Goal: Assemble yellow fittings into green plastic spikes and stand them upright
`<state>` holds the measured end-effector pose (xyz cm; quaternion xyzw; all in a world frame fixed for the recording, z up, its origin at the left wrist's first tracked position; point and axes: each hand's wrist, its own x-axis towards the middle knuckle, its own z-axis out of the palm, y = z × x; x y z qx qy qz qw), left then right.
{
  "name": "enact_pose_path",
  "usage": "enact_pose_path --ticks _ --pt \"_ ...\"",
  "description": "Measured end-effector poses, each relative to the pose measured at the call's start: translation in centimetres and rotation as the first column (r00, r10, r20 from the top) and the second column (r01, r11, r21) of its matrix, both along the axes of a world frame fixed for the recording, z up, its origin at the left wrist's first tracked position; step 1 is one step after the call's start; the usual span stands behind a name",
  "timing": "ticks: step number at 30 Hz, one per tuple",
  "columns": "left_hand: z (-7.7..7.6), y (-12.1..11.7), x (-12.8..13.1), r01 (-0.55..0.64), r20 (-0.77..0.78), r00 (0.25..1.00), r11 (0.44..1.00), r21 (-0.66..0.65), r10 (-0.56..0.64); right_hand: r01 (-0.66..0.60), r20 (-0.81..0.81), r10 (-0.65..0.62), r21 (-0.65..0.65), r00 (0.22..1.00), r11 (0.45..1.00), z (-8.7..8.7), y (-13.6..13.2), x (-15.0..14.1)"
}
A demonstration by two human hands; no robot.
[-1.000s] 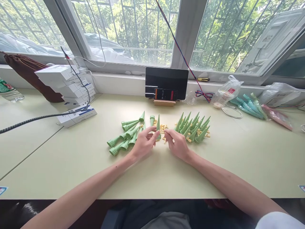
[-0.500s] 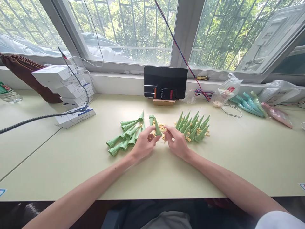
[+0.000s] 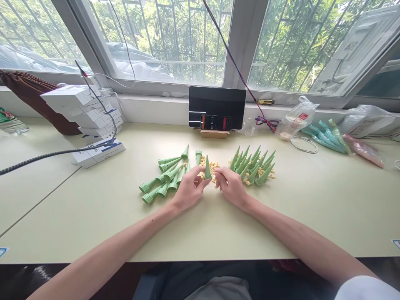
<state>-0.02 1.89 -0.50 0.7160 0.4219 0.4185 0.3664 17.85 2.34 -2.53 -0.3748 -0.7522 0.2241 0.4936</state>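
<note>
On the surface (image 3: 250, 233), between the left cones (image 3: 163, 191) and the right cones (image 3: 263, 179), the left hand (image 3: 189, 187) pinched one cone (image 3: 208, 170) that had just swung from leaning left to upright, apparently steadying it beside the right hand (image 3: 233, 188). The right fingers were drawn together near the yellow pieces (image 3: 213, 165); whether they gripped one, I couldn't tell.

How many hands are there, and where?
2: the left hand holds a green cone, point up; the right hand is right of that cone, near the yellow pieces. No other hands show.
</note>
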Motion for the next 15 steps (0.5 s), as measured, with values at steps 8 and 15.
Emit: enact_pose_path --ticks 8,15 --pt "0.19 -0.23 0.18 0.009 0.025 1.0 1.0 -0.021 -0.008 0.05 0.078 -0.05 0.003 0.996 0.999 -0.12 0.08 0.19" --pt "0.08 -0.11 0.2 0.006 0.04 0.999 1.0 -0.018 -0.005 0.102 0.142 -0.114 0.091 0.983 0.991 -0.55 0.31 0.16"
